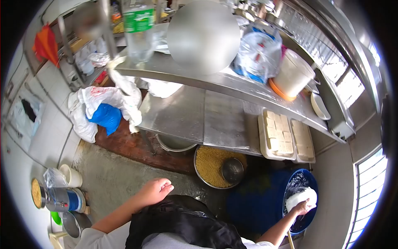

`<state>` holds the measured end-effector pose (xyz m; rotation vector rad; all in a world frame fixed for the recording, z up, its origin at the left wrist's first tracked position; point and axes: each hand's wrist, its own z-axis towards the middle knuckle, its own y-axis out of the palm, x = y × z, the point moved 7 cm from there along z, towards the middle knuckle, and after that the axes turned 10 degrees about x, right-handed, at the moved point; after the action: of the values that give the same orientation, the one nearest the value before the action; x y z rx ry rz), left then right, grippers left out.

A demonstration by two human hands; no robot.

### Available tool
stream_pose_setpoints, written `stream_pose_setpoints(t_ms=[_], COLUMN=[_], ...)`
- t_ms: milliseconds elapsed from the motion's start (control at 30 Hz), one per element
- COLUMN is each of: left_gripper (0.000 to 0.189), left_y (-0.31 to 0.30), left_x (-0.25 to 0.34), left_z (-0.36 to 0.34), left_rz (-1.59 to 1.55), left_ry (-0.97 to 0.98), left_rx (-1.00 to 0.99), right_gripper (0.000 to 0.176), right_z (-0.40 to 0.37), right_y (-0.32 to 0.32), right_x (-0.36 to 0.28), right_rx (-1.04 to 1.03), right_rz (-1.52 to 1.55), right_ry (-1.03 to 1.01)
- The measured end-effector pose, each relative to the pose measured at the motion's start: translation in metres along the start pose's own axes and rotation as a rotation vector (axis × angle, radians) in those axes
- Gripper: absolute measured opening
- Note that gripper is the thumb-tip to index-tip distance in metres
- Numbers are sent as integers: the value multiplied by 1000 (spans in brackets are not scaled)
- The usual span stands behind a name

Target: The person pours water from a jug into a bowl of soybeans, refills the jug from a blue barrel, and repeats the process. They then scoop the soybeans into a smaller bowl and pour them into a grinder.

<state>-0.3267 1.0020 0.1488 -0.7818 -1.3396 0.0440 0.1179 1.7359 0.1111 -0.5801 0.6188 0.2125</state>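
My right hand [304,206] grips a white bundle [299,198], which looks like cloth or plastic, at the mouth of a large blue barrel [259,203]. Dark, shiny liquid or lining [299,180] shows inside the barrel; a light stick leans by its lower rim. In front of my body, my left hand [157,191] hangs over the floor with its fingers curled and nothing visible in them. To its right, a wide metal basin [196,168] holds yellow beans or grain [211,162], with a metal bowl [233,170] resting on top.
A steel table [174,114] and raised shelf [199,83] stand ahead. White trays of pale blocks [277,135] sit at the table's right end. On the shelf are a bottle [139,33], bagged items [258,54] and a white tub [292,72]. White sacks [101,101] lie left.
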Motion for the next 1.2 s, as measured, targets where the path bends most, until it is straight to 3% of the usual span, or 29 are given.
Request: stream_pose_setpoints(t_ms=[33,133,167,267,333,367,433,500,633,833,900,1100,1200], left_gripper=[29,33,34,35,35,35,35,34,33,32,32,34,33], left_y=[-12,-49,-60,-98,-126,-138,-166,-192,-235,-295,-312,-366,-396], left_x=[-3,-27,-40,-74,-92,-101,-118,-136,-160,-195,-204,-240,-268], left_z=[-9,-42,-55,-101,-131,-149,-181,-214,-274,-359,-390,-491,-537], left_rz=[25,57,71,129,157,192,169,152,132,126,119,19,-6], left_ry=[34,23,-10,17,13,18,-14,-44,-59,-253,-322,-643,-860], left_rx=[48,99,73,109,112,91,147,201,327,548,670,934,1058], right_gripper=[77,74,70,62,61,61,46,37,29,19,21,24,22], right_z=[3,0,-8,-62,-100,-121,-167,-213,-337,-570,-643,-839,-916], right_y=[-13,-41,-61,-186,-246,-278,-324,-360,-411,-521,-570,-717,-794], right_x=[-16,-50,-69,-161,-210,-233,-273,-303,-370,-449,-465,-487,-492], right_rx=[-40,101,99,132,-134,-157,-324,-377,-911,-1617,-1844,-2275,-2500], right_rz=[-50,-136,-20,224,523,546,952,983,1396,1455,1466,1437,1345], right_ry=[15,-210,-235,-200,-95,-115,-27,-99,51,-108,-277,-555,-514])
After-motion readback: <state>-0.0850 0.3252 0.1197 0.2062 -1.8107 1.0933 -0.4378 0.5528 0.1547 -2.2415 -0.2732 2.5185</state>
